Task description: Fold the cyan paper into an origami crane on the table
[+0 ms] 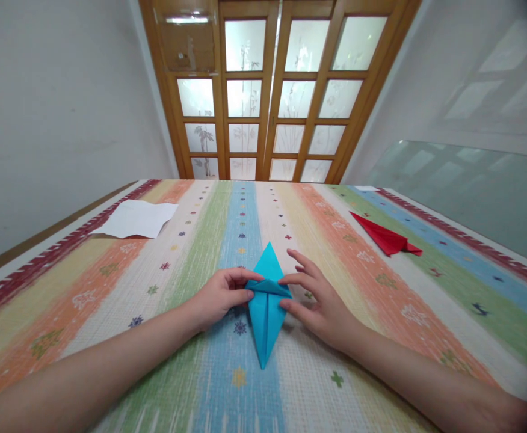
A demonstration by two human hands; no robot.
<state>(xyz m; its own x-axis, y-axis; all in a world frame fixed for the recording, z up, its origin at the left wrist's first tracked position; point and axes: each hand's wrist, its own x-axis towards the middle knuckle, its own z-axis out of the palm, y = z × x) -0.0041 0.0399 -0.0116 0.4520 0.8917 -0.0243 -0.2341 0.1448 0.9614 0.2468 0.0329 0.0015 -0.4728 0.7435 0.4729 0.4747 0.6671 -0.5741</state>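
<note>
The scene is lit evenly and fairly brightly by soft daylight that is let in through the frosted panes of the wooden door (272, 96) at the far end. The upper panes are washed out almost to white, and a small bright glare is seen on the top left pane. Only faint, soft shadows are cast on the striped tablecloth (155, 313), just under the blue folded paper (266, 307). Pale reflections of the panes are carried on the right wall (471, 102). Strong wide-angle distortion is shown: the table edges are splayed outward and the door frame is slanted. The top right corner is darkened by vignetting. The forearms near the bottom edge are slightly softened.
</note>
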